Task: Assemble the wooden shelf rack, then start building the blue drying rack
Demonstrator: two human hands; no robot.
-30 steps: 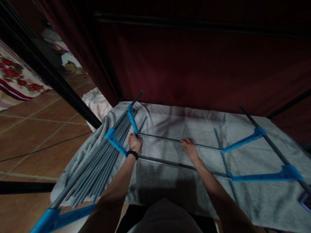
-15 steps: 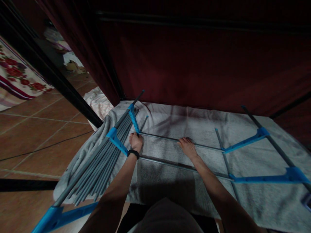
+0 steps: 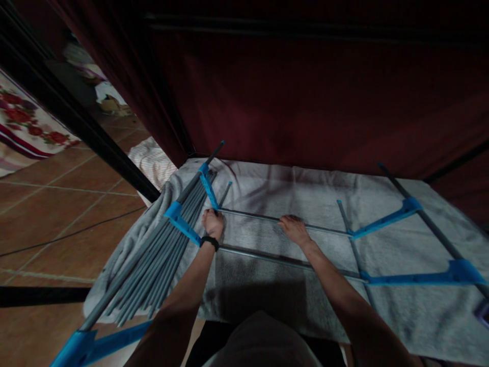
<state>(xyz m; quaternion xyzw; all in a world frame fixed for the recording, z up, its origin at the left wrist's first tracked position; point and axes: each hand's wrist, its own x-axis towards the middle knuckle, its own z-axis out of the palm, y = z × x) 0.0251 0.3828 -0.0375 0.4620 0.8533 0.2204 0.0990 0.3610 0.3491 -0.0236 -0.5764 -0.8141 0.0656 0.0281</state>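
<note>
My left hand (image 3: 213,224), with a black band on its wrist, is closed at the corner where a blue plastic bracket (image 3: 209,189) meets the short inner tube (image 3: 225,193). Its fingertips are partly hidden. My right hand (image 3: 294,230) curls over the middle of the far cross tube (image 3: 252,215), fingers on its far side. A near cross tube (image 3: 260,255) runs parallel, closer to me. On the right, both cross tubes meet an inner tube (image 3: 346,216) and two blue brackets (image 3: 405,279), which join a thicker outer tube (image 3: 439,237).
A bundle of loose grey tubes (image 3: 164,255) lies on the left of the grey blanket (image 3: 267,290), beside a long outer tube (image 3: 122,285). Black posts (image 3: 95,132) and a dark red curtain (image 3: 305,112) stand around. A dark phone-like object (image 3: 483,312) sits at the right edge.
Both hands keep their places on the frame. The view has shifted very slightly; nothing else visibly differs.
</note>
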